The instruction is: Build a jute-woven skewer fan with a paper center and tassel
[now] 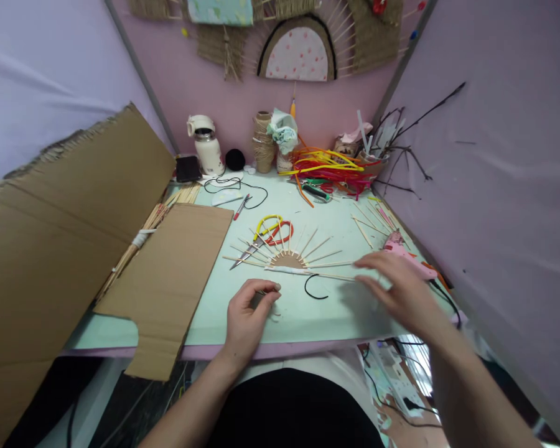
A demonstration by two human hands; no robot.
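Note:
A half-round piece of cardboard (287, 260) lies flat on the table, with thin wooden sticks (324, 255) fanning out from its curved edge and a white strip (287, 270) along its straight edge. Below it, my left hand (247, 311) is pinched, thumb against forefinger; whatever it may hold is too small to make out. My right hand (396, 283) hovers slightly blurred by the fan's right-hand stick ends, its thumb and fingers apart. Between the hands lies a short curved black cord (313, 295). Scissors (254, 249) with yellow and red handles lie partly under the left sticks.
On the right rests a pink glue gun (408, 255) with its cord. Large cardboard sheets (177, 267) cover the left side. Along the back stand a white bottle (208, 149), a twine spool (263, 143), coloured pipe cleaners (329, 163), pliers (315, 191) and branches (404, 149).

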